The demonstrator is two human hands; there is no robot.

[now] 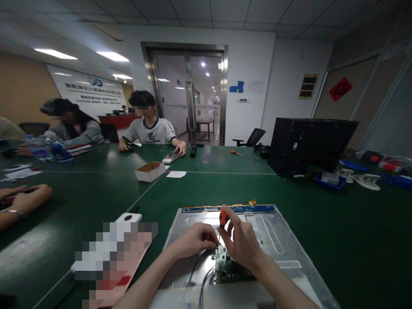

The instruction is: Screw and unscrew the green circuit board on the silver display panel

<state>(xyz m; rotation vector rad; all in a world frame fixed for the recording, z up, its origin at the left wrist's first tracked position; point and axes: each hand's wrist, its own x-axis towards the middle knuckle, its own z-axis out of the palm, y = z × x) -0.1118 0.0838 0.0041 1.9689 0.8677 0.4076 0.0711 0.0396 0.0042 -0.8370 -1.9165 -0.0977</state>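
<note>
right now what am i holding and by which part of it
Your right hand holds an orange-and-black screwdriver by its handle; whether the left grips anything can't be told.

The left arm (pixel 151 275) and right arm (pixel 280 281) reach forward. The left hand (pixel 201 237) bends its fingers, the right hand (pixel 245 242) curls with 1 finger (pixel 231 213) up high

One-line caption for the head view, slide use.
Right hand holds an orange screwdriver over a green circuit board; left hand beside it.
</note>
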